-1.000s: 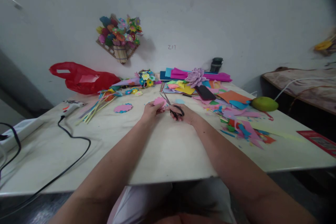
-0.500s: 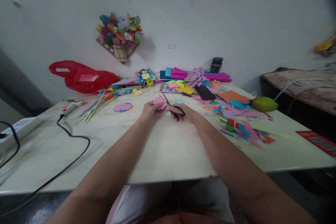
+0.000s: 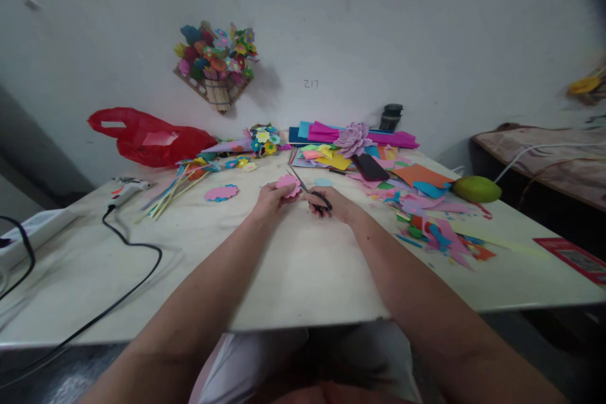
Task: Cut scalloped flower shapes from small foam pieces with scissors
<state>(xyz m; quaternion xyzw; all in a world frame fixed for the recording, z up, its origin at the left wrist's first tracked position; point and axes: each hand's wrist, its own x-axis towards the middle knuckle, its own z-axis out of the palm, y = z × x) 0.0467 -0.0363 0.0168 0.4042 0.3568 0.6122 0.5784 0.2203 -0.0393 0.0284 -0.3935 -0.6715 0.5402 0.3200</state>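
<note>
Both our hands are over the middle of the worktop (image 3: 307, 278). In our left hand (image 3: 271, 197) the grip is pinched closed on a pink scalloped piece (image 3: 288, 184), thumb on top. Our right hand (image 3: 334, 204) has its grip wrapped around the dark handles of the scissors (image 3: 324, 202), whose slightly parted blades point to eleven o'clock beside the piece's right edge; we cannot tell whether they touch it.

Taking the clock from our hands, a pink-and-blue scalloped disc (image 3: 221, 193) lies at nine, with pale thin sticks (image 3: 168, 197) beyond it and a white glue gun (image 3: 129, 190) farther out. The red bag (image 3: 158, 142) slumps at ten. At one, near the wall, a purple flower (image 3: 355, 139) rests on coloured sheets (image 3: 395, 138); a black phone (image 3: 370, 167) lies at two. Around three we have a green fruit (image 3: 477, 189), with loose scraps (image 3: 452, 240) toward four.
</note>
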